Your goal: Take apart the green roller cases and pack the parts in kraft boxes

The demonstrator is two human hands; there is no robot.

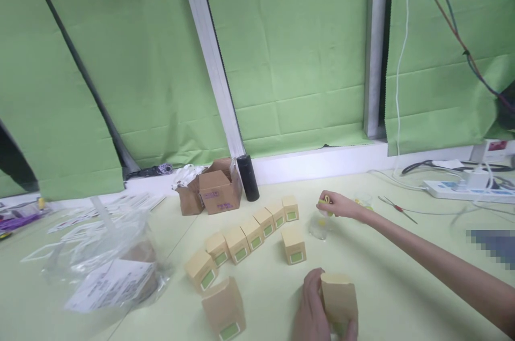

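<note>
My left hand [311,306] is wrapped round the left side of a cream paper box [340,301] at the bottom edge. Fingertips of my right hand [351,331] show at that box's lower right side; the rest of this hand is out of view. Nearby stand another box [293,245] and a larger-looking box [224,309], both with green labels. Several similar boxes [240,244] form a slanting row to the left.
Another person's hand [336,204] reaches in from the right, holding something small and yellow above a clear item [320,227]. A plastic bag [108,260] lies left. Behind are a cardboard box [219,191], black bottle [248,177], pliers [397,208] and power strip [466,191].
</note>
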